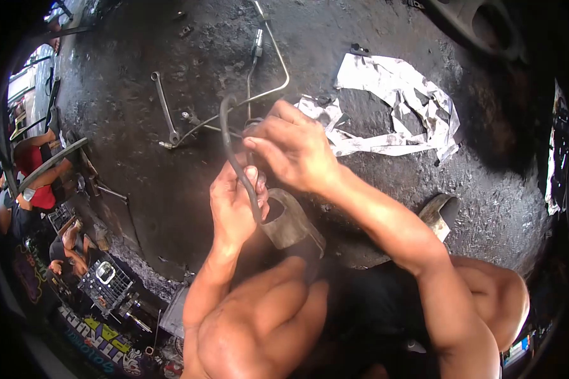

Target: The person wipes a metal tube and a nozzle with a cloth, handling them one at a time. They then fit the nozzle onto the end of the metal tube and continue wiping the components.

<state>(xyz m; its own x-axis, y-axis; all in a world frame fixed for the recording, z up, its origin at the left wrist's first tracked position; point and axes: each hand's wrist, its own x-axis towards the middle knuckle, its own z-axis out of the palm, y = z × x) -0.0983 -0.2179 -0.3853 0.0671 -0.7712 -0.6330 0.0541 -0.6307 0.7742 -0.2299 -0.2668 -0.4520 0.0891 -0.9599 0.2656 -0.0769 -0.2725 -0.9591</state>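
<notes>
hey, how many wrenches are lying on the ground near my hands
1: the wrench lies on the dark ground, left of the curved dark tube in your left hand. Others may be hidden from this view.

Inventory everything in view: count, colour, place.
floor: 1, blackish, main area
curved tube: 1, dark grey, centre
thin pipes: 2+, silvery, beyond tube
wrench: 1, silver, left of tube
stained cloth: count unclear, white, right of tube
sandal-like straps: 2, drab brown, near body
ribbed housing: 1, grey, lower left
large part: 1, black, top right
painted lettering: 1 patch, multicoloured, bottom left
other people: 2+, one red-clad, far left
left hand: 1, bare, gripping tube
right hand: 1, bare, beside tube
</notes>
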